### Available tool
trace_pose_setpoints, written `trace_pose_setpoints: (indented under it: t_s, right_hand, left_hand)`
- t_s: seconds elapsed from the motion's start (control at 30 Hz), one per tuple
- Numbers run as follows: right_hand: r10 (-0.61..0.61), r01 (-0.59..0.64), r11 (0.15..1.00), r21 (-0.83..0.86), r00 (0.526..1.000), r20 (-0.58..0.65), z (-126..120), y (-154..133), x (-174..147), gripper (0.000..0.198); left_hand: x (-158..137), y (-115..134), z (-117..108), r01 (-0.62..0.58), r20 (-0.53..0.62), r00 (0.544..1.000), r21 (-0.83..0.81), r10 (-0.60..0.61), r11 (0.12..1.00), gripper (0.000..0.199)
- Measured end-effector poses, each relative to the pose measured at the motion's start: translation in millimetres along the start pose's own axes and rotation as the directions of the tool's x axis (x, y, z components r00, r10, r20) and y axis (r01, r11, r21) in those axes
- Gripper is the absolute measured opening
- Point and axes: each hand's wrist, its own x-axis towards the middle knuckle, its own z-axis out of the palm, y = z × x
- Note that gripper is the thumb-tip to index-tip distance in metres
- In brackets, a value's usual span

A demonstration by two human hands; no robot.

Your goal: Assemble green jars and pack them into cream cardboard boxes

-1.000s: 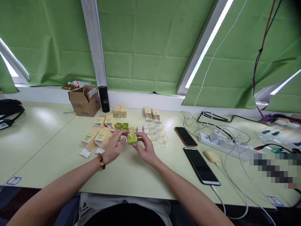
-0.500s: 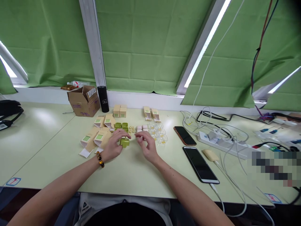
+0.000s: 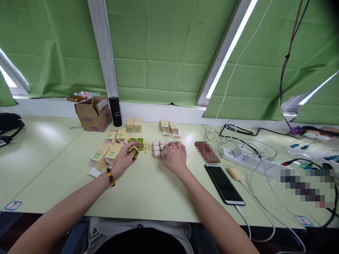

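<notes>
My left hand (image 3: 126, 156) is closed around a small olive-green plastic cup-like piece (image 3: 132, 151), held tilted at the fingers. Just beyond it, similar green pieces (image 3: 140, 140) stand in a group. Small yellow square pieces (image 3: 146, 147) lie to the right of that hand. My right hand (image 3: 174, 157) is over the right side of a cluster of pale pinkish-white rounded pieces (image 3: 156, 153), its fingers curled downward. What its fingertips grip, if anything, is hidden. Clear plastic cups (image 3: 181, 140) are mostly covered by this hand.
Open beige cartons (image 3: 97, 156) lie left of my left hand. Behind are two closed cartons (image 3: 134, 125), two more cartons (image 3: 170, 128), a cardboard box (image 3: 94, 118) and a black cylinder (image 3: 115, 111). A phone (image 3: 225, 184), power strip (image 3: 249, 161) and cables occupy the right.
My left hand has taken hold of the green piece and tilted it. My right hand has moved right, from beside the yellow pieces to over the white pieces and clear cups.
</notes>
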Motion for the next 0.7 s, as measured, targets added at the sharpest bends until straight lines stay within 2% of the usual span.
trace_pose_setpoints:
  t_s: [0.17,0.47,0.6,0.7]
  right_hand:
    - [-0.037,0.041,0.994,-0.101,0.998,0.044,1.9,-2.8,-2.6,0.03]
    - [-0.062,0.066,0.986,-0.156,0.998,0.033,3.8,-1.3,-3.1,0.023]
    - [-0.076,0.07,0.989,-0.128,0.996,-0.043,0.2,-1.2,-1.9,0.019]
    - [-0.092,0.08,0.994,-0.073,0.981,-0.173,-4.0,-2.6,-1.5,0.022]
  left_hand:
    - [-0.2,-0.3,-2.1,-0.035,-0.005,0.999,0.02,0.035,0.999,0.036]
    - [0.0,-0.6,-5.4,0.046,0.07,0.997,-0.086,-0.04,0.995,0.032]
    - [-1.3,-0.2,-9.5,0.045,0.131,0.991,-0.173,-0.023,0.984,0.035]
    - [-2.0,0.2,-10.7,0.041,0.15,0.989,-0.218,-0.008,0.975,0.04]
